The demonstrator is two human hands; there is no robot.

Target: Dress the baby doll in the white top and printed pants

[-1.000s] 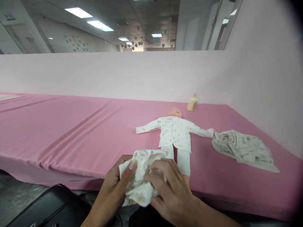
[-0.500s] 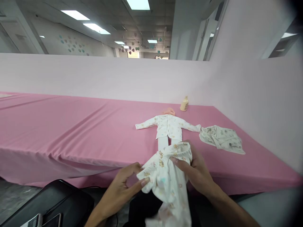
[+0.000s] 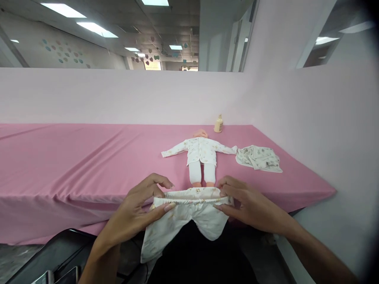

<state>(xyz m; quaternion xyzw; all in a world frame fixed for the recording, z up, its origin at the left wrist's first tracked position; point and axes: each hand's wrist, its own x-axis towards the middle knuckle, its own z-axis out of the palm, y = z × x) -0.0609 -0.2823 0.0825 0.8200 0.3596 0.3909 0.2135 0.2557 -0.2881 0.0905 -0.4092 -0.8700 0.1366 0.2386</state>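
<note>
A pair of small white printed baby pants (image 3: 189,213) hangs between my hands, its elastic waistband upward and stretched wide. My left hand (image 3: 142,207) pinches the waistband at its left end, thumb in front. At the right end my right hand (image 3: 241,203) grips the same band between thumb and fingers. Just beyond the pants a baby doll (image 3: 202,156) lies on its back, feet toward me and arms spread. It wears a white printed jacket and white leggings, and its bare feet are partly covered by the waistband.
The doll lies on a pink-covered table (image 3: 103,165). A folded printed cloth (image 3: 260,158) rests right of it, and a cream pump bottle (image 3: 218,124) stands by the back wall. Lower left, a black chair (image 3: 50,254) holds phone-like devices (image 3: 66,276).
The bunched pants have been turned and spread, so the waistband now runs level between both hands. My left hand has risen. The view has shifted slightly to the right.
</note>
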